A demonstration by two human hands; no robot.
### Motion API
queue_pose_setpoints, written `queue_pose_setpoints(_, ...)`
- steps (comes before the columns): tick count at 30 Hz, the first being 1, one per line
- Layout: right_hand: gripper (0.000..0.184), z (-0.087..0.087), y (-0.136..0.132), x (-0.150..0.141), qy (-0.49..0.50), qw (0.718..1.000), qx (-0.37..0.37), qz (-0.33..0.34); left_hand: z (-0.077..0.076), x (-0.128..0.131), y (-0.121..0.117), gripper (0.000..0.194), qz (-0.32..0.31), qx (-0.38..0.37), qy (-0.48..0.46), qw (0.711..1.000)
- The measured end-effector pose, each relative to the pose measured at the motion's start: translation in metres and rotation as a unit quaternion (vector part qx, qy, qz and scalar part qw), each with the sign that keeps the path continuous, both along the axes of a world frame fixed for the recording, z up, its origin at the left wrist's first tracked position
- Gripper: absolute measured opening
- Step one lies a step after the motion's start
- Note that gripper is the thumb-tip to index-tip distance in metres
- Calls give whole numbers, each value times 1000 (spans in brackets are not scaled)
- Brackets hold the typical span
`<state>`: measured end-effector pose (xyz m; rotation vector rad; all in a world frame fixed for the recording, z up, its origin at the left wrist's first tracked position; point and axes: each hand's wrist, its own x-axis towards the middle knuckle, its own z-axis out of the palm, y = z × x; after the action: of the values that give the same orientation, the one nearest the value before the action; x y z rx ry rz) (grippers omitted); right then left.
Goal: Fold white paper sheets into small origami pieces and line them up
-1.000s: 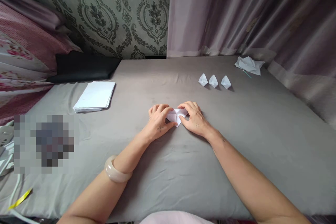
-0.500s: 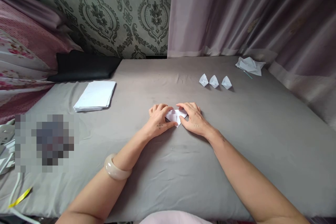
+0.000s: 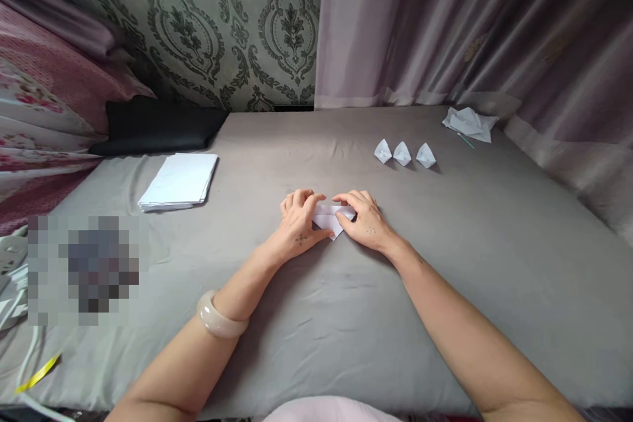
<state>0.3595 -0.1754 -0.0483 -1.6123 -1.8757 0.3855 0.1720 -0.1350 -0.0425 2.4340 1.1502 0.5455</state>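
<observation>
Between my hands, on the grey cloth-covered surface, lies a small folded white paper with a point towards me. My left hand grips its left side, thumb along the near edge and index finger at the far corner. From the other side my right hand holds the paper, its thumb resting on the top face and its index finger curved over the far edge. The paper's outer corners are partly hidden by my fingers.
Three folded white paper boats stand in a row at the back right. Behind them are a pile of white papers and a thin green stick. A paper stack, a yellow strip and a power strip lie at left.
My right thumb has moved up and inward on the paper, and the raised centre flaps now look flatter. My left index finger has lifted slightly. Both hands stay in the same place.
</observation>
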Motion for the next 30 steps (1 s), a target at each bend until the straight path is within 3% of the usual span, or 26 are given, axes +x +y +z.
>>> queue_pose_setpoints(3,23,-2,0,1,20,1000,23,-6,-1,-1,-6,51,-3,54,26,998)
queue_pose_setpoints(7,23,1,0,2,64,998,14,-4,3,2,-19,21,-87,74,55,992)
queue_pose_setpoints(12,22,13,0,2,131,988,-77,-15,6,10,-34,27,-138,44,93,985)
queue_pose_setpoints(16,27,18,1,4,159,979,-126,-4,-1,8,-32,25,-87,1,-7,996)
queue_pose_setpoints(19,28,17,1,7,226,962,-152,16,-6,5,-26,46,-51,-49,-91,993)
queue_pose_setpoints(22,26,19,1,9,274,944,-182,27,-9,4,-23,58,-44,-66,-111,991)
queue_pose_setpoints(30,31,35,1,3,306,924,-225,48,-9,5,-23,60,-35,-70,-101,992)
